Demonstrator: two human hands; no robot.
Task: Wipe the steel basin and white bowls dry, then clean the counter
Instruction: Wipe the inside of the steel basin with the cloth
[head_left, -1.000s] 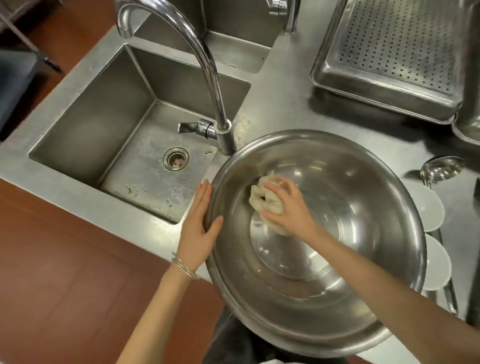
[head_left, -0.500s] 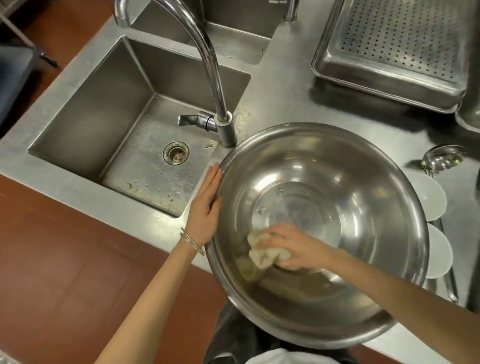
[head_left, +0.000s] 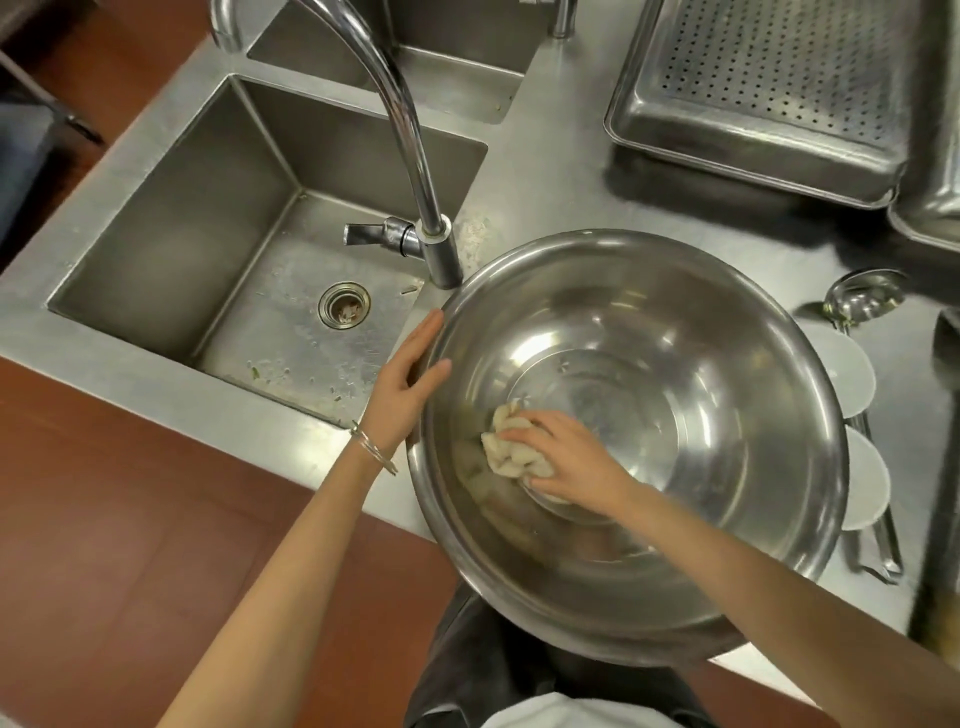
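Note:
A large steel basin (head_left: 675, 322) sits on the steel counter (head_left: 561, 176), overhanging its front edge. My right hand (head_left: 571, 457) grips a bunched cream cloth (head_left: 506, 449) and presses it against the basin's inner left side near the bottom. My left hand (head_left: 405, 384) lies with straight fingers against the basin's outer left rim, the thumb over the rim. Two white bowls (head_left: 854, 374) (head_left: 867, 478) peek out from behind the basin's right rim, mostly hidden.
A deep sink (head_left: 208, 249) with a drain and food scraps lies left, with a tall curved tap (head_left: 415, 156) beside the basin. A perforated steel tray (head_left: 769, 88) stands at the back right. A ladle (head_left: 862, 301) and tongs (head_left: 878, 551) lie right of the basin.
My right hand swept the cloth from the basin's upper middle down to its lower left side, then a little up the left wall. My left hand stayed on the rim.

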